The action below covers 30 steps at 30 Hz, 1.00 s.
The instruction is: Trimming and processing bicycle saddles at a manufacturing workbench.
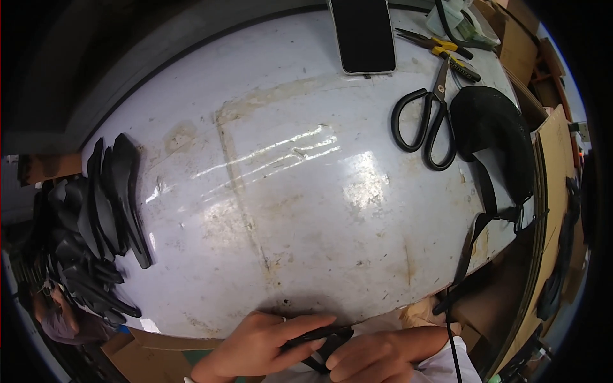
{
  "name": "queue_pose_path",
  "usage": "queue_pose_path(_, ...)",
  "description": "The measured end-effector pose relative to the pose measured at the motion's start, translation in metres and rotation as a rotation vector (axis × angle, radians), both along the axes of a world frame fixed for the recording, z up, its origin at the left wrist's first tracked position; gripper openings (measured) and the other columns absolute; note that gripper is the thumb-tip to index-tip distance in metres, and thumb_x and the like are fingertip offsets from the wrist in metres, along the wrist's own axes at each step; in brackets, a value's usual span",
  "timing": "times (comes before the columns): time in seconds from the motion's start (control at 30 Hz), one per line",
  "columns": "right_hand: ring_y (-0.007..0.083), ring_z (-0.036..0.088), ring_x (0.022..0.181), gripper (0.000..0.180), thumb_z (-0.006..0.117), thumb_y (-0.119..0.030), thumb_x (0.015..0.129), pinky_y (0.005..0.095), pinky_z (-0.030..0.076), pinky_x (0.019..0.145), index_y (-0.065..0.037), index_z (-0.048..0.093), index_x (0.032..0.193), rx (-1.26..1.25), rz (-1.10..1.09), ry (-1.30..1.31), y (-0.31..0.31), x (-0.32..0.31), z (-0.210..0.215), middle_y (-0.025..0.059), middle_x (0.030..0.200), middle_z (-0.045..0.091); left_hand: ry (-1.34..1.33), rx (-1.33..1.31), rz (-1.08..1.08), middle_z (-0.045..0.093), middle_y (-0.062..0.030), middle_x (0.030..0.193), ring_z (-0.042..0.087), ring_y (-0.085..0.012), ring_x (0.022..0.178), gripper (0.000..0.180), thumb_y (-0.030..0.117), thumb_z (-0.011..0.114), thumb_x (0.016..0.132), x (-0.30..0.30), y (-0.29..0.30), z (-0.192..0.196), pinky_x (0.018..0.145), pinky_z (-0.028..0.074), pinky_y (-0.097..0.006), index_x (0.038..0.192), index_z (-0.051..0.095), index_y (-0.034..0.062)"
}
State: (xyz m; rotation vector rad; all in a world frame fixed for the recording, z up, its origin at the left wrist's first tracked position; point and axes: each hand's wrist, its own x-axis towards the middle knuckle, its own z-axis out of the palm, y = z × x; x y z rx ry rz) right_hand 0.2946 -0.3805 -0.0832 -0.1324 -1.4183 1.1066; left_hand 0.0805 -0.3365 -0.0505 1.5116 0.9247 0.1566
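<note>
At the near edge of the table, my left hand (258, 341) wraps its fingers round a slim black piece (330, 331), which looks like plastic or rubber. My right hand (373, 356) is closed at the other end of the same piece, close to my body. Part of the piece hides under my fingers, so its full shape does not show. On the left side of the table lies a pile of curved black moulded parts (121, 185), long and glossy.
Black-handled scissors (426, 124) lie at the right, below yellow-and-black pliers (440, 45). A phone (364, 35) rests at the far edge. Beside the scissors is a black padded item with straps (491, 121). Cardboard (543, 166) stands along the right; another person (70, 322) appears lower left.
</note>
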Motion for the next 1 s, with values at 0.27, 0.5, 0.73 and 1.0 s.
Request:
queue_pose_path(0.27,0.0267,0.06,0.065,0.031,0.066,-0.024,0.101,0.0378,0.051,0.056,0.0,0.06,0.082,-0.003,-0.183,0.254,0.008,-0.027,-0.012,0.0108,0.076,0.058,-0.096,0.031,-0.09,0.067,-0.0099,0.069,0.065,-0.0275,0.056,0.033,0.018,0.076,0.089,0.001,0.001,-0.01,0.054,0.053,-0.035,0.121,0.07,0.0113)
queue_pose_path(0.5,0.0274,0.062,0.068,0.031,0.067,-0.024,0.1,0.0389,0.054,0.059,0.0,0.06,0.082,-0.082,-0.304,0.225,-0.034,-0.012,-0.032,0.0137,0.077,0.06,-0.039,-0.037,-0.061,0.071,-0.0111,0.073,0.068,-0.0252,0.06,0.024,0.011,0.076,0.09,0.0,0.002,-0.002,0.057,0.053,-0.032,0.113,0.074,0.0067)
queue_pose_path(0.73,0.0274,0.063,0.068,0.033,0.067,-0.023,0.1,0.0408,0.055,0.06,0.0,0.06,0.078,-0.024,-0.281,0.124,-0.055,0.041,-0.025,0.0135,0.074,0.06,-0.057,-0.08,0.06,0.072,-0.0123,0.076,0.07,-0.0178,0.063,0.022,0.009,0.074,0.091,-0.006,0.0,0.007,0.058,0.052,-0.029,0.112,0.075,0.0049)
queue_pose_path(1.0,0.0271,0.067,0.071,0.043,0.069,-0.041,0.097,0.0434,0.057,0.074,-0.003,0.064,0.078,0.043,-0.786,-0.432,0.001,0.057,-0.008,0.0071,0.071,0.059,-0.676,0.152,0.787,0.073,-0.0233,0.107,0.074,-0.0255,0.082,0.029,0.01,0.072,0.09,-0.064,-0.042,0.026,0.074,0.058,-0.035,0.114,0.063,-0.0048)
